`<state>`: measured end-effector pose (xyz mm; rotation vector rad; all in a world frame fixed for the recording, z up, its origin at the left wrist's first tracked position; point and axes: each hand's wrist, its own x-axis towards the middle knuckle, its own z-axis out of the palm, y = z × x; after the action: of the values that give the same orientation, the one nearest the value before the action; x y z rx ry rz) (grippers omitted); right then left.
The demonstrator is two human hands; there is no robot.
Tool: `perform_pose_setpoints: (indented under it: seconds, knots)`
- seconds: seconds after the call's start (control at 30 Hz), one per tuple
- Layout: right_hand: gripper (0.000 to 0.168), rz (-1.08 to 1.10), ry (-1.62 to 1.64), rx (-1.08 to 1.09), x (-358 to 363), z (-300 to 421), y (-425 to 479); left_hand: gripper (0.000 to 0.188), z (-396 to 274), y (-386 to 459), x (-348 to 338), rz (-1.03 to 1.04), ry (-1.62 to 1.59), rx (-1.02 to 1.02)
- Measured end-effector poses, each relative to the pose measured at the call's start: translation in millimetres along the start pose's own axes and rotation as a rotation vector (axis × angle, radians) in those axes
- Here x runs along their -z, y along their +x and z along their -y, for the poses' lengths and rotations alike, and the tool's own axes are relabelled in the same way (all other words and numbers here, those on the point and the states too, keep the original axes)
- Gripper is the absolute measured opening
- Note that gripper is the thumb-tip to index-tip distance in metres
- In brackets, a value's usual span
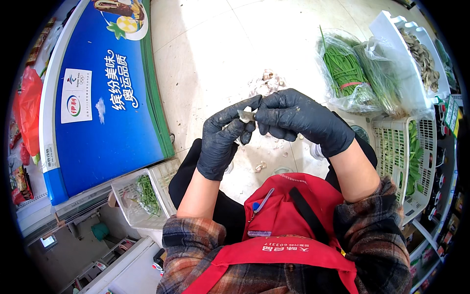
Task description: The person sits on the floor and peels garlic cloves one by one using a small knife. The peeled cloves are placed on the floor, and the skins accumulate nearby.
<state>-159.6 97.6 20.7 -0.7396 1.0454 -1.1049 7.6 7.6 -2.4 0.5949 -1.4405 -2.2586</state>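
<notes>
Both my hands wear dirty black gloves and meet in front of me above the floor. My left hand [224, 132] holds a small pale piece, apparently a garlic clove [247, 109], at its fingertips. The thumb and forefinger of my right hand [299, 119] pinch a thin greyish flat piece [246, 116] against it; whether this is a small blade or a strip of skin I cannot tell. Beyond my hands, a heap of garlic bulbs and papery skins [267, 83] lies on the tiles. Loose garlic scraps [260, 166] are scattered below, between my knees.
A blue chest freezer [99, 136] with printed panels stands at left. Bagged green stalks [343, 70], a white crate of mushrooms [394, 31] and a plastic basket of leafy greens [391, 147] stand at right. A clear bin of green vegetables [126, 209] sits near my left elbow.
</notes>
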Motion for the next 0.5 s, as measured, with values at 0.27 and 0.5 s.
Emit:
perform_pose_setpoints:
  seconds: [0.27,0.5]
  knots:
    - [0.021,0.063,-0.025,-0.054,-2.8,1.0,-1.8,0.044,-5.1,0.3,-4.6,-0.026,0.084,-0.002]
    - [0.022,0.046,-0.043,-0.069,-2.4,2.1,-1.3,0.042,1.7,0.3,2.2,-0.003,0.094,-0.041]
